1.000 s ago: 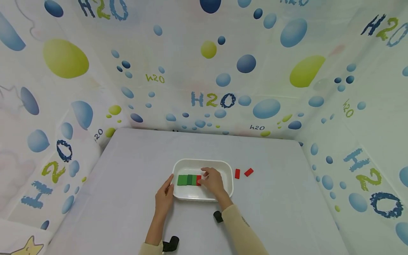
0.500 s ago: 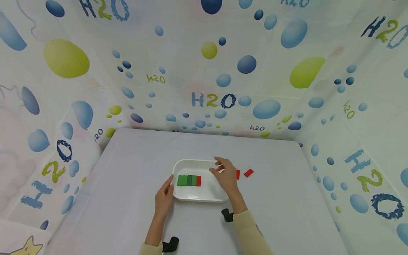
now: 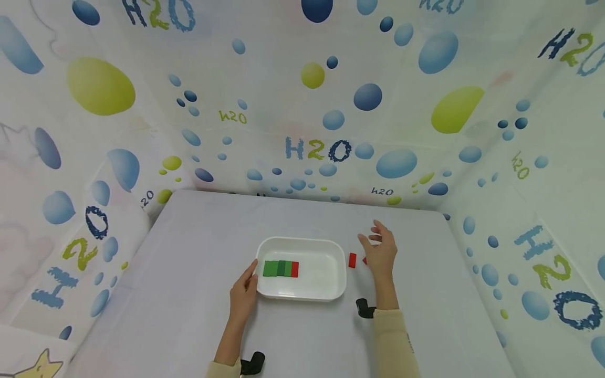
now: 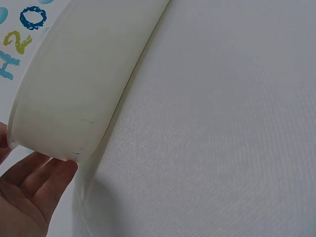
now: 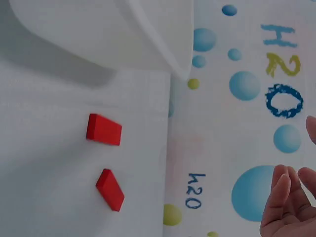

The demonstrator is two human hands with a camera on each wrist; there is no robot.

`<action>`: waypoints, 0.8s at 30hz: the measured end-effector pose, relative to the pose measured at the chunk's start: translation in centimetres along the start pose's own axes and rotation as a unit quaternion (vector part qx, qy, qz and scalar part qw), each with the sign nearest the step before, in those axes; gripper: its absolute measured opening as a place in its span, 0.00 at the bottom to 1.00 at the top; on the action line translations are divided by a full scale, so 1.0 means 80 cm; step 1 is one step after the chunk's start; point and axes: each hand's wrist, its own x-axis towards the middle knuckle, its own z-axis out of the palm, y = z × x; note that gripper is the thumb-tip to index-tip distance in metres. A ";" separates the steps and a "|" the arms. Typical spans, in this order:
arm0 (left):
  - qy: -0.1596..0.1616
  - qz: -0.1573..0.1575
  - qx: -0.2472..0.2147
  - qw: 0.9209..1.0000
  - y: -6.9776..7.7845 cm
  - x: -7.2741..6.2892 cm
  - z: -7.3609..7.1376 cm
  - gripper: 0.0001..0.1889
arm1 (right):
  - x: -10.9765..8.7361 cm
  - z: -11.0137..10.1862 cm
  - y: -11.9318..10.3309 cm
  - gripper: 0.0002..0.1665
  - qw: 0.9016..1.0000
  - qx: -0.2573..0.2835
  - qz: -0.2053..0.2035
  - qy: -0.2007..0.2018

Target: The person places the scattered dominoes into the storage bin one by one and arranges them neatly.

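Red blocks (image 5: 104,130) between tray (image 3: 322,274) and bench's right edge (image 3: 459,262); I see right fingers (image 3: 386,235) apart, apparently aloft, left fingers (image 4: 53,178) clamping tray.

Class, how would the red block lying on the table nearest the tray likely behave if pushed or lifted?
The red block would probably slide rather than roll, since its faces look flat. It seems unlikely to tip, lying low on the table. Its crisp, straight edges suggest it is stiff and would keep its shape.
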 end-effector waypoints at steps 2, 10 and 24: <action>-0.002 0.000 -0.001 1.000 0.000 0.000 -0.001 0.23 | 0.004 -0.007 0.009 0.36 1.000 -0.012 0.021 -0.003; -0.006 0.004 -0.003 1.000 0.000 0.000 -0.001 0.22 | 0.017 -0.024 0.052 0.43 0.992 -0.069 0.105 -0.027; -0.006 0.002 -0.003 1.000 0.002 -0.001 -0.001 0.23 | 0.013 -0.034 0.107 0.46 0.970 -0.128 0.166 -0.122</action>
